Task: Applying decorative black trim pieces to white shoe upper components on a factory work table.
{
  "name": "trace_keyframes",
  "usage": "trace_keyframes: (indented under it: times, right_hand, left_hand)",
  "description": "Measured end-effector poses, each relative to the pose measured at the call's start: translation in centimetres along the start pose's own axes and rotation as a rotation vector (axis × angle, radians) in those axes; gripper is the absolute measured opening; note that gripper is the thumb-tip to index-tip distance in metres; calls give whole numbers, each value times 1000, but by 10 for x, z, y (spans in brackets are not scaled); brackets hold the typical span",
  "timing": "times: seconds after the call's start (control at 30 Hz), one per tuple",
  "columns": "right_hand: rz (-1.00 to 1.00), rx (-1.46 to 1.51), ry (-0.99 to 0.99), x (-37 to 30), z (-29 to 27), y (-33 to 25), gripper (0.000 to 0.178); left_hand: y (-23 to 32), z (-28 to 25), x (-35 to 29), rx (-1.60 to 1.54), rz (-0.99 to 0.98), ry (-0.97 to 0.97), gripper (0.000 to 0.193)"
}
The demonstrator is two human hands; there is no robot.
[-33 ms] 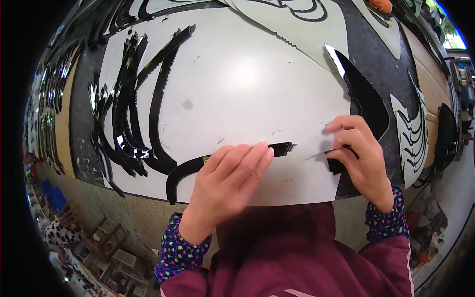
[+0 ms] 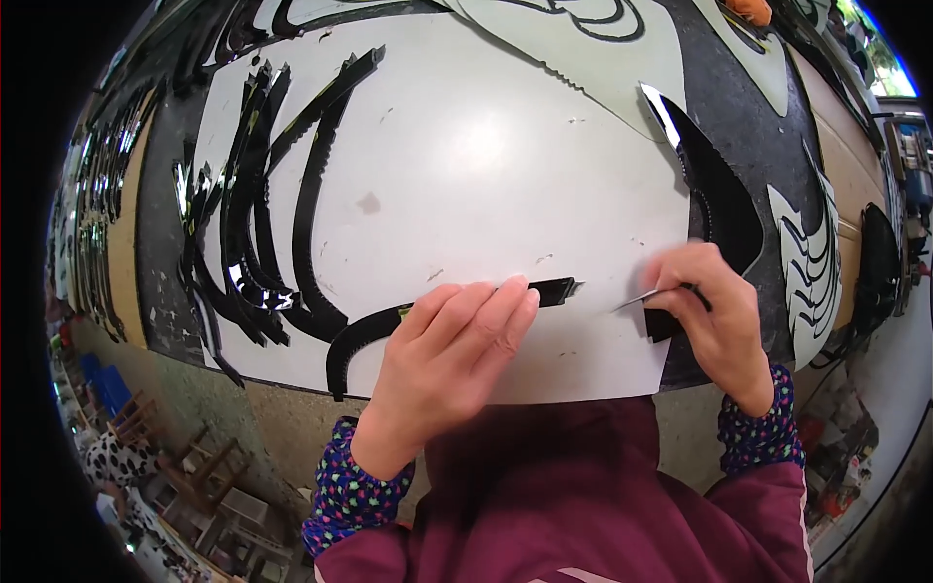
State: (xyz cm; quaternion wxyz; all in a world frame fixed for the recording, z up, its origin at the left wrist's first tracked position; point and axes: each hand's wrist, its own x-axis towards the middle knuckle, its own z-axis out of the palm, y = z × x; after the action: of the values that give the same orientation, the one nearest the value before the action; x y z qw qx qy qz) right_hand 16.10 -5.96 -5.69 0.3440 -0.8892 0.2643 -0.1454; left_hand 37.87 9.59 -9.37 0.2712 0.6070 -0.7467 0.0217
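Note:
A curved black strip (image 2: 362, 333) lies along the near edge of a white sheet (image 2: 486, 214). My left hand (image 2: 452, 340) presses over its middle, fingers together and the thumb hidden; the strip's angled end (image 2: 556, 291) sticks out to the right. To the right of that end, my right hand (image 2: 714, 316) pinches a thin, pointed, grey metal tool (image 2: 639, 299), whose tip points left and stays apart from the strip. Its upper fingers are smeared by motion. Just behind this hand lies a broad curved black piece (image 2: 724, 185) with a shiny tip.
Several long black strips (image 2: 248, 204) with notched edges are piled on the left of the sheet. Cut white pattern sheets (image 2: 583, 58) lie at the far side, and another pattern sheet (image 2: 807, 272) at the right. Small scraps (image 2: 544, 258) dot the white surface.
The fingers of my right hand have curled in a little, and the tool has shifted slightly in the pinch. My left hand and the strip have stayed put.

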Motion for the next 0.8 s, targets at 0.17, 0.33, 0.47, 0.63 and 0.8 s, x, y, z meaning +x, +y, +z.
trace_keyframes:
  times: [0.17, 0.33, 0.47, 0.63, 0.8]
  right_hand:
    - [29, 151, -92, 19, -2, -7, 10]
    - [-73, 45, -218, 25, -1, -6, 8]
    - [-117, 53, -199, 24, 3, -3, 10]
    - [-157, 9, -154, 24, 9, -2, 13]
    - [-189, -23, -97, 21, 14, 2, 13]
  left_hand:
    - [0, 1, -1, 77, 47, -31, 37]
    - [3, -2, 1, 74, 3, -104, 40]
    - [2, -2, 2, 60, -4, -156, 44]
    - [3, -6, 5, 86, 6, -192, 44]
    - [5, -6, 9, 179, 20, -239, 45]
